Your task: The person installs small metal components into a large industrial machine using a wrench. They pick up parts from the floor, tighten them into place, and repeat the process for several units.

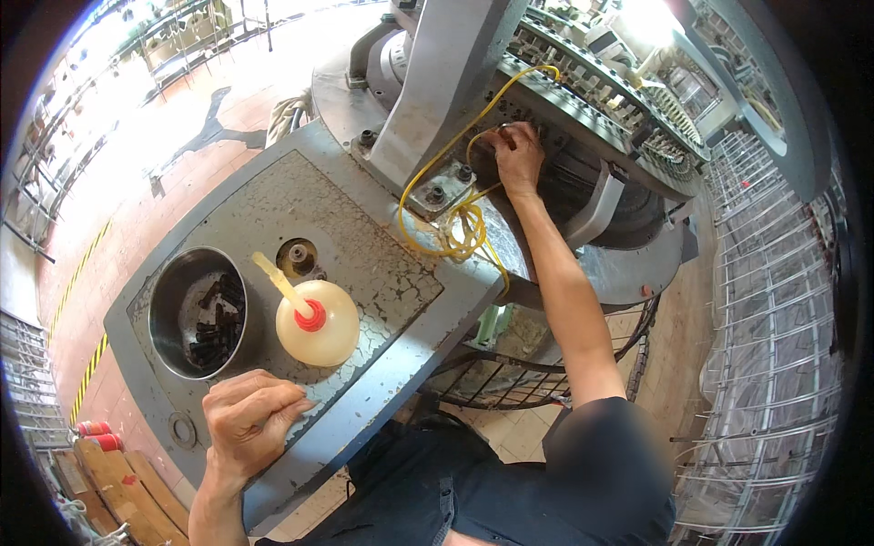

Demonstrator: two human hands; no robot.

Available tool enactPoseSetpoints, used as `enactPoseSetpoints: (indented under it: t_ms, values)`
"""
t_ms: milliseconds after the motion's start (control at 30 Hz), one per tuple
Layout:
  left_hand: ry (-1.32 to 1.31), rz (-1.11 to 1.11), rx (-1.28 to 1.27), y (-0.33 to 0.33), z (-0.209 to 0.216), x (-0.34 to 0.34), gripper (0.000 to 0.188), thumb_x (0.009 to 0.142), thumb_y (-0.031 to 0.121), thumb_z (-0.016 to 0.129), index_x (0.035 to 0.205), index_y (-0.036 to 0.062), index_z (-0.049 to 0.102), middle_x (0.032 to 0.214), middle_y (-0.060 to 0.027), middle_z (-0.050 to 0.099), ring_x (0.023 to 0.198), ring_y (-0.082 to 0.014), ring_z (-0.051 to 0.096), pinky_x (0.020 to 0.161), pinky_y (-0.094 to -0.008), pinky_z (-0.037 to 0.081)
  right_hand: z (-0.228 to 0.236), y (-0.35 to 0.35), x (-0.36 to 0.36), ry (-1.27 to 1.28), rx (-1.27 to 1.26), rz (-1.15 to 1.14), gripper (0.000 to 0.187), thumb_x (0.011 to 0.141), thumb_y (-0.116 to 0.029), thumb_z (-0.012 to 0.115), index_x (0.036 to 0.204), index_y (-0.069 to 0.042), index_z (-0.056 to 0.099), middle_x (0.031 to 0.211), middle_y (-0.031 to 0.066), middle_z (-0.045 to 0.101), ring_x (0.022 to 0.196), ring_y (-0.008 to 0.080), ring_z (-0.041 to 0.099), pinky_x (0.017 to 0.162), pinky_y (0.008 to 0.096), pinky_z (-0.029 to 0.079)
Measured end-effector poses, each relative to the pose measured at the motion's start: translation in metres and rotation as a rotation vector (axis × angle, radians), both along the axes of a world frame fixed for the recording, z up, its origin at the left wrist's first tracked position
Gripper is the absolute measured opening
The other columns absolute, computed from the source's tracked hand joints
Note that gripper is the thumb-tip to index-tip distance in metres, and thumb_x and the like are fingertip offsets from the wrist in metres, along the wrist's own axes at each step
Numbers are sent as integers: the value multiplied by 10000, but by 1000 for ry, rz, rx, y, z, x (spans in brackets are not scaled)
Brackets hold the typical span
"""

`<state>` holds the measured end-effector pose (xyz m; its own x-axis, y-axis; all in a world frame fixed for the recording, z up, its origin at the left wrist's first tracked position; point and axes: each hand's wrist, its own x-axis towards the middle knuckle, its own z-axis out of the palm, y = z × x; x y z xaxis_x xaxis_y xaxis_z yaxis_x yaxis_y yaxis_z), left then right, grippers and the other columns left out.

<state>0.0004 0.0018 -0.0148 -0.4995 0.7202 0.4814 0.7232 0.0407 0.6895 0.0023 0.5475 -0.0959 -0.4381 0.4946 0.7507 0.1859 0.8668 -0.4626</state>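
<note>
My right hand (517, 156) reaches out to the round metal machine (583, 214), its fingers bent together against the dark rim below the row of mechanisms. What those fingers hold is too small to make out. Near the front edge of the worn grey table (382, 273), my left hand (252, 420) is closed, thumb pressed to the curled fingers; whether anything lies inside is hidden. Just beyond it stand a metal pot (160, 314) with several dark, short pieces (218, 329) and a cream squeeze bottle (320, 341) with a red collar and a slanted spout.
A yellow cable (464, 232) lies coiled beside my right forearm and loops up to the machine. A thick grey post (432, 91) rises left of that hand. On the table lies a flat ring (183, 429). Wire racks (765, 318) line the right side.
</note>
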Motion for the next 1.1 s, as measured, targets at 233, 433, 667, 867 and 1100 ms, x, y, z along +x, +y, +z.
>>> enactPoseSetpoints:
  t_ms: [233,433,667,867,1100]
  values:
    - [18,7,10,-1,1,1,171,656,-85,785,785,15,735,729,-104,724,628,-226,692,590,-308,537,26,-30,22,-131,-73,3,347,841,-257,865,1066,-19,751,779,44,671,626,116,607,617,284,496]
    - [-14,1,33,-1,4,4,166,663,-88,781,788,9,732,720,-108,713,622,-222,680,586,-304,522,60,-38,21,-130,-97,229,220,949,-234,766,984,-19,790,630,38,661,588,76,590,556,274,459]
    - [-5,-2,35,-3,6,8,154,678,-75,804,794,3,738,718,-115,711,616,-224,674,576,-309,514,48,-18,-6,-76,94,-42,313,965,-265,748,820,11,727,580,112,623,531,144,606,535,316,461]
    - [-2,-28,26,-7,7,8,140,707,-50,830,814,-2,754,728,-132,721,609,-233,680,564,-314,521,58,-17,-6,65,-761,51,289,993,-257,699,888,12,710,713,97,700,578,178,631,548,299,473]
    - [14,-38,72,-8,8,9,147,705,-44,836,824,-4,760,731,-136,722,614,-234,684,561,-308,521,67,-37,17,76,-1032,425,259,980,-241,720,1050,8,715,867,92,753,654,172,692,544,274,503]
